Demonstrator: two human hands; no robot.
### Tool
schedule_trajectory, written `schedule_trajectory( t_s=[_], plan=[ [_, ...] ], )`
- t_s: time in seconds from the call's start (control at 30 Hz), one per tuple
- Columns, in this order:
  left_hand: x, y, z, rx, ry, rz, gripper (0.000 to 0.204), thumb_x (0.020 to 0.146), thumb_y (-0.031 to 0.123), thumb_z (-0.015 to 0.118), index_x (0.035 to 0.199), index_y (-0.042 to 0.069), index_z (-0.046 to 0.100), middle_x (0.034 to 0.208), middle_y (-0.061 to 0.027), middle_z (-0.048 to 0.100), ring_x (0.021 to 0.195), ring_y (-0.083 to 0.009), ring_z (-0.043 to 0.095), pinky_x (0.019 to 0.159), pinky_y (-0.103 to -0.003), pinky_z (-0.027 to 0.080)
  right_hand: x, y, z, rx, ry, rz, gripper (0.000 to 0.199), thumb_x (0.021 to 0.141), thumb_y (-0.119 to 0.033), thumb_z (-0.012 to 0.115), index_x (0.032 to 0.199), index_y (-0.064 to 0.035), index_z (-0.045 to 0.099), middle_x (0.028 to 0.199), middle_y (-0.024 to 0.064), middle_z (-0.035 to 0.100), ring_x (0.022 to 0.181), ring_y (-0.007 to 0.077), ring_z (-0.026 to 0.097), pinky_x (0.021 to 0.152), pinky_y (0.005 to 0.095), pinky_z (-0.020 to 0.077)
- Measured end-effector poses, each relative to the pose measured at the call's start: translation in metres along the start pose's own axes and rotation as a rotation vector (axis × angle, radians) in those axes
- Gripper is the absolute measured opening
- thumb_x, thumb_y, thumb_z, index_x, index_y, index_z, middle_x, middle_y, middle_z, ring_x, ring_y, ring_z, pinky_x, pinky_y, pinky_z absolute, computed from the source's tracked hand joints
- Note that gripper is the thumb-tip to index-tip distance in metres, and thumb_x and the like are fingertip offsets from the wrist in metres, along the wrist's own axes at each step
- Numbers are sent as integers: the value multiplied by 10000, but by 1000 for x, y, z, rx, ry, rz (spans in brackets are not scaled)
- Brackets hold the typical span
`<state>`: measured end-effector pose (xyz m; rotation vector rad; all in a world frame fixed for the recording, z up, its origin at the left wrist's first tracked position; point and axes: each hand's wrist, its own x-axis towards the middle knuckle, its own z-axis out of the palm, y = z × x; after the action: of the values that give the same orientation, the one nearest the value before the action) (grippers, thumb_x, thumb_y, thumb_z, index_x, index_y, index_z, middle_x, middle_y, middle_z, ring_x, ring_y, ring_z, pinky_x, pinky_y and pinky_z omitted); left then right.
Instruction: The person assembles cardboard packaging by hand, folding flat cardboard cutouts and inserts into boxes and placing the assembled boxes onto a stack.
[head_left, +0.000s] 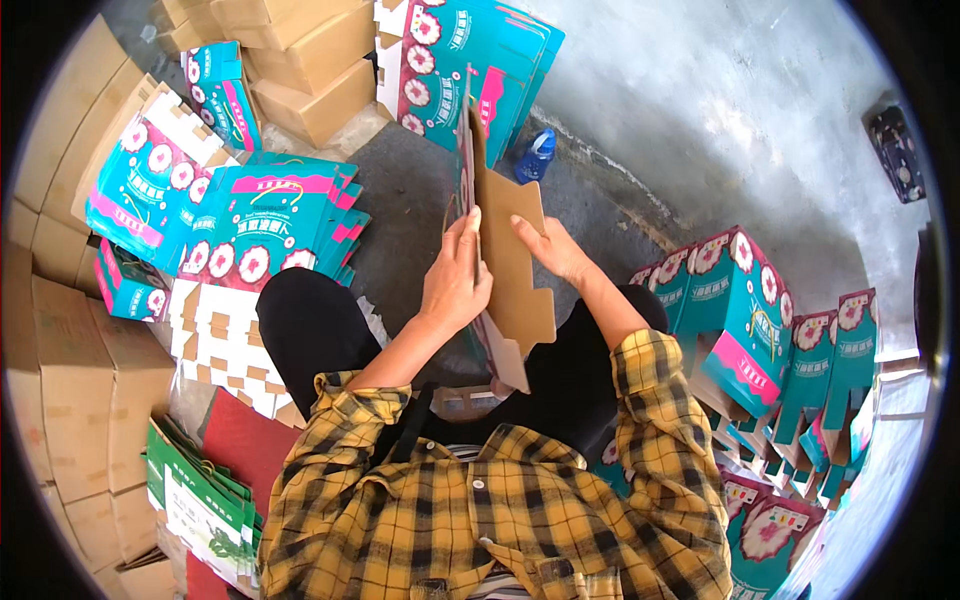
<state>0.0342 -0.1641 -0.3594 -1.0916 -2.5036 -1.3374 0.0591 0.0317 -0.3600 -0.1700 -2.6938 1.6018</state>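
Note:
A partly unfolded cardboard gift box stands upright between my knees, its plain brown inside facing right and its printed outside facing left. My left hand is closed on the printed side, thumb and fingers around the panel edge. My right hand grips the brown panel's right edge, thumb on the inner face and fingers behind it. Left of my knee lies a stack of flat teal gift boxes with pink bands and round flower-like pictures. More flat teal boxes lean beyond my hands.
Brown cartons pile along the left and far left. Erected teal boxes stand in rows at right, by a grey wall. A blue bottle is on the floor ahead. Green printed packages lie at lower left.

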Motion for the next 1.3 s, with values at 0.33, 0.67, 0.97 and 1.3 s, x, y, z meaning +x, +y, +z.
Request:
schedule_trajectory(
  t_s=[0.33,0.67,0.97,1.3],
  plan=[
    [-14,-18,-53,236,15,171,570,716,-53,551,1269,71,492,1348,-187,393,1196,-362,423,982,-435,374,57,55,-65,-54,448,178,496,919,-430,414,977,18,621,824,238,648,858,366,636,744,418,471],
    [-17,-23,-60,224,-297,213,631,663,46,638,1274,82,485,1366,-151,398,1265,-338,372,1038,-430,314,72,35,-40,-292,382,249,491,923,-409,390,996,22,613,925,311,598,968,455,551,826,473,440],
    [-17,-21,-57,194,-439,239,638,678,283,715,1237,65,499,1392,-168,367,1278,-336,359,1046,-417,314,71,36,-36,-269,401,222,490,921,-405,385,992,21,615,933,310,599,968,454,552,834,475,434],
    [-18,-20,-54,210,-458,221,671,690,372,718,1239,55,499,1410,-163,337,1300,-329,328,1041,-417,327,70,32,-31,-271,513,167,408,882,-348,503,1065,6,591,945,227,634,999,397,571,829,434,451]
  ],
)
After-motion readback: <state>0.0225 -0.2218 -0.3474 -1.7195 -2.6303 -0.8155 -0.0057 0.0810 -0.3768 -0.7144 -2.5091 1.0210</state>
